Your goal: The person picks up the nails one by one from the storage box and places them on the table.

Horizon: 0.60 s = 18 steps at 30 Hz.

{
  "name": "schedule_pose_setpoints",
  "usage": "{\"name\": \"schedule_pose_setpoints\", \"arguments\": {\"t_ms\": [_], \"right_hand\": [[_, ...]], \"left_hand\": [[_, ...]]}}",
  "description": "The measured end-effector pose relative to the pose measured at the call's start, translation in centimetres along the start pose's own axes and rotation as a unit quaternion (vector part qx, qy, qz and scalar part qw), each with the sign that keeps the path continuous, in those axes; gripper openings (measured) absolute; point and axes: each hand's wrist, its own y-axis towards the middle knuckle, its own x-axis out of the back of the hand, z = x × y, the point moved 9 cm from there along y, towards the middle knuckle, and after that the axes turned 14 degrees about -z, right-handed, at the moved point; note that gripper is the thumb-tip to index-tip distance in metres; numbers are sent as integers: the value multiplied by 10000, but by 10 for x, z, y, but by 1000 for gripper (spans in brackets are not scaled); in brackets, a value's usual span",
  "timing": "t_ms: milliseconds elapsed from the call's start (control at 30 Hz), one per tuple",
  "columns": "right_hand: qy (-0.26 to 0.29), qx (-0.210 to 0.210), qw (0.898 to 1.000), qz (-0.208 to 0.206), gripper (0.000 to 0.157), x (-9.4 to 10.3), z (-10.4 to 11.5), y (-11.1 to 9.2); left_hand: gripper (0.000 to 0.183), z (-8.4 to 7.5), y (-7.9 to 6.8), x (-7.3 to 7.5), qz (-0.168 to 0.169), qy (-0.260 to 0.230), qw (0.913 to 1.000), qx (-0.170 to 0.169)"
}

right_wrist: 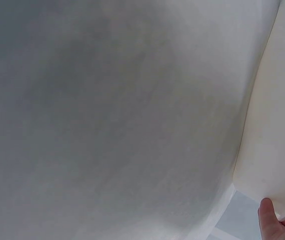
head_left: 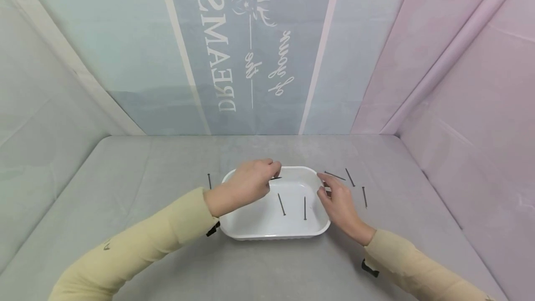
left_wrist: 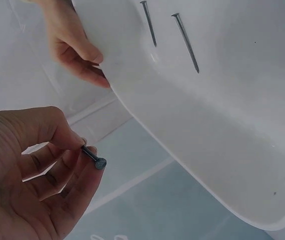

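My left hand (head_left: 252, 181) is over the back left part of a white rectangular dish (head_left: 273, 236). Between its thumb and fingertips it pinches a dark nail (left_wrist: 100, 163), whose flat head sticks out in the left wrist view. On the right side, my right hand (head_left: 343, 206) holds the dish by its rim, thumb at the edge and fingers below. Two nails lie apart inside the dish: one slanted nail (head_left: 282, 204) near the middle and one straighter nail (head_left: 305, 208) to its right. The right wrist view catches only fingers (right_wrist: 268, 220) at the dish's corner.
Right of the dish, three loose nails (head_left: 350, 177) lie on the grey cloth-covered table (head_left: 267, 273). Another nail (head_left: 209, 181) is just left of the dish. Fabric walls surround the table; the back panel (head_left: 259, 59) carries mirrored lettering.
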Motion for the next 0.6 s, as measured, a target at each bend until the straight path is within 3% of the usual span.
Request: {"name": "schedule_pose_setpoints", "arguments": {"t_ms": [600], "right_hand": [[-55, -10, 10000, 54, 37, 1, 1, 2]], "left_hand": [[28, 16, -1, 16, -590, -431, 9969, 301]]}}
